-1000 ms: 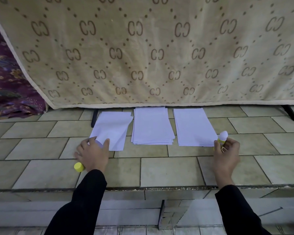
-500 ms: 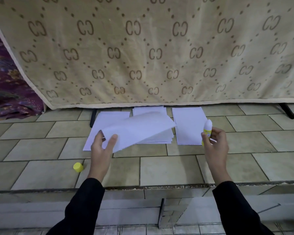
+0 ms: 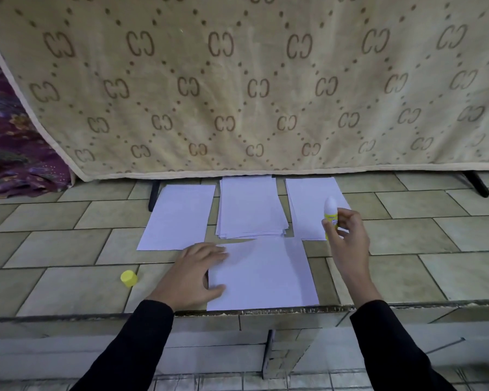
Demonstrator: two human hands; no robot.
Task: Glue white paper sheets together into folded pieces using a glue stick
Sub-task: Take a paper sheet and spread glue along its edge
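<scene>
A single white sheet lies flat near the front edge of the tiled ledge. My left hand rests on its left edge, fingers spread, pressing it down. My right hand holds an uncapped yellow glue stick upright, above and to the right of the sheet. Behind it lie a sheet on the left, a stack of sheets in the middle and more paper on the right. The yellow cap sits on the tiles left of my left hand.
A beige patterned blanket hangs right behind the papers. Purple cloth is at the far left. Black stand legs poke out under the blanket. The tiled ledge drops off at its front edge just below the sheet.
My left hand carried a sheet from the left pile and laid it flat in front of the stack. My right hand with the glue stick stayed near the right pile.
</scene>
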